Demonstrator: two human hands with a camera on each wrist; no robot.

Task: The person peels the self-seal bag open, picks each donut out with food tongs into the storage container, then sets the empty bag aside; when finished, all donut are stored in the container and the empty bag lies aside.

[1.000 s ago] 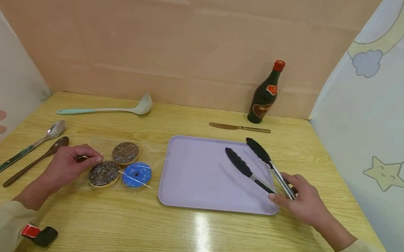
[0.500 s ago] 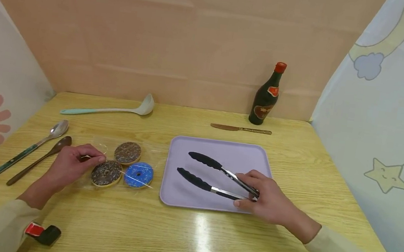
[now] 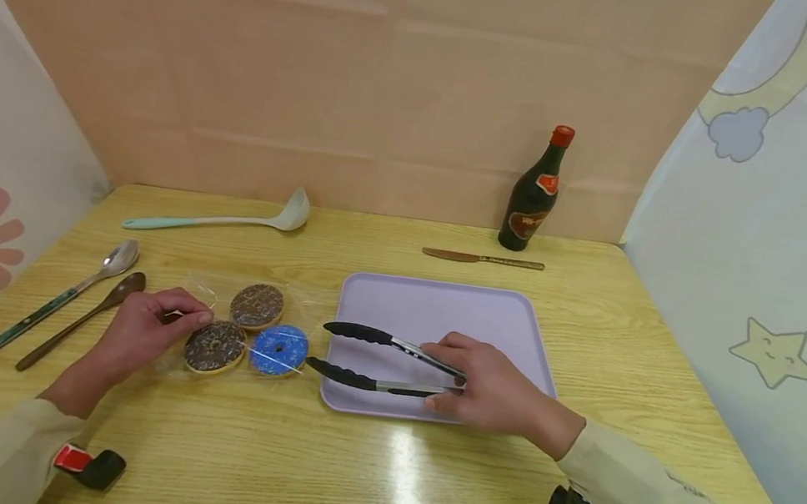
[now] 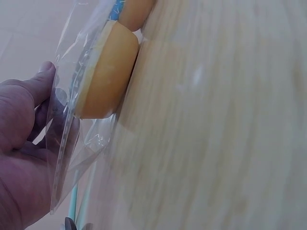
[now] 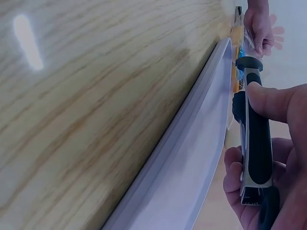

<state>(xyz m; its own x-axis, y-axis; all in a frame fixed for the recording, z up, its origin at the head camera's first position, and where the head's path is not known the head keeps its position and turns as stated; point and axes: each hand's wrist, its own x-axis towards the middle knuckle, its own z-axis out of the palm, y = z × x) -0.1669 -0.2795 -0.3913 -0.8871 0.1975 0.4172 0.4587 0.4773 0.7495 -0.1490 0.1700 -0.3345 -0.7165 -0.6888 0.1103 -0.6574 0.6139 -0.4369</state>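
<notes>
My left hand (image 3: 146,330) pinches the left edge of a clear plastic bag (image 4: 67,158) between thumb and fingers. Inside the bag lie a blue donut (image 3: 280,350) and two chocolate-brown donuts, one at the back (image 3: 256,306) and one (image 3: 214,346) near my left fingertips. In my right hand (image 3: 488,387) are black-tipped metal tongs (image 5: 258,129), gripped by their handles with the two arms spread apart. The tongs reach left over a lilac tray (image 3: 457,309), their tips close to the blue donut. In the right wrist view the tray's rim stands below the tongs.
A ladle (image 3: 241,220) lies at the back left, a knife (image 3: 482,258) behind the tray. At the back right stands a dark bottle (image 3: 534,197) with a red cap. A green-handled metal spoon (image 3: 57,302) and a wooden spoon (image 3: 85,322) lie left of my left hand.
My right hand has carried the tongs leftward across the tray, from its right edge to beside the blue donut. The left hand keeps its pinch on the bag in the same place.
</notes>
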